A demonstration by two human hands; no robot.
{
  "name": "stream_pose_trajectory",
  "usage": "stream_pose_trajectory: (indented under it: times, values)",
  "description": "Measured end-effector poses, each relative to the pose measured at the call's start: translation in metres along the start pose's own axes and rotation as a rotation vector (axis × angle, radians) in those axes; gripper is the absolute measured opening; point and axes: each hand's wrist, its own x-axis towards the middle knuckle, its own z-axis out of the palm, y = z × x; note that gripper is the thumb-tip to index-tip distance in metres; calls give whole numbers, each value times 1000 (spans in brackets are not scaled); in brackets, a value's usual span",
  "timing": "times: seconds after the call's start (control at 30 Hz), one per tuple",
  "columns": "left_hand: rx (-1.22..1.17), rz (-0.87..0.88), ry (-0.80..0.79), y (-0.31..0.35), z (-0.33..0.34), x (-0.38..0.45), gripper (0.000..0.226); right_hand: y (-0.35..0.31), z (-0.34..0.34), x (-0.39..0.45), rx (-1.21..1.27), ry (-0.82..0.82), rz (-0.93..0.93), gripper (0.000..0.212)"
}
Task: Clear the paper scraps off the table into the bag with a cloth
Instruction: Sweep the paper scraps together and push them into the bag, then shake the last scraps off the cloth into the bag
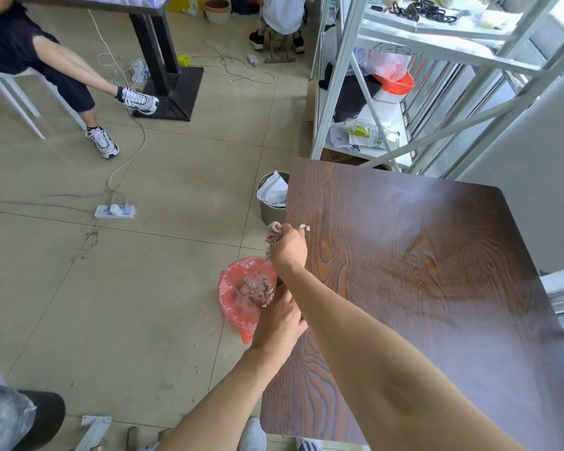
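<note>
At the left edge of the dark wood table [404, 271], my right hand [288, 249] is closed around a bunched cloth [273, 232], with a few white paper scraps [304, 226] lying just beside the knuckles near the centre of the frame. Below it, my left hand [279, 320] pinches the rim of a red plastic bag [241, 297], holding its mouth open against the table edge; scraps already sit inside it. I judge the scraps to be featherlight and quick to scatter, so a slow sweep with the soft, limp cloth should carry them over the edge. The thin, slippery bag looks likely to sag, so it is best held at the rim. More bits dot the floor tiles [111, 304] at lower centre.
</note>
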Motion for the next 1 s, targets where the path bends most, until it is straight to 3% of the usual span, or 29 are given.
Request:
stream_pose_trajectory:
  times: [0.1, 0.2, 0.27, 0.5, 0.63, 1.0]
  values:
    - [2, -21, -61, 0, -2, 0, 72, -2, -2, 2, 49, -12, -27, 36]
    - [0, -30, -92, 4, -12, -1, 59, -2, -11, 4, 75, 11, -43, 33]
    - [-27, -35, -80, 5, -16, -2, 65, 2, -20, 7, 127, 60, -34, 33]
    - [96, -24, -32, 5, -14, 3, 69, 36, -52, 40, 182, 253, 130, 34]
    - [83, -17, -28, 2, -13, 5, 68, 31, -48, 49, 114, 207, 114, 36]
    - [81, 11, -15, 6, -14, 6, 68, -9, -5, 34, -96, 23, -181, 26]
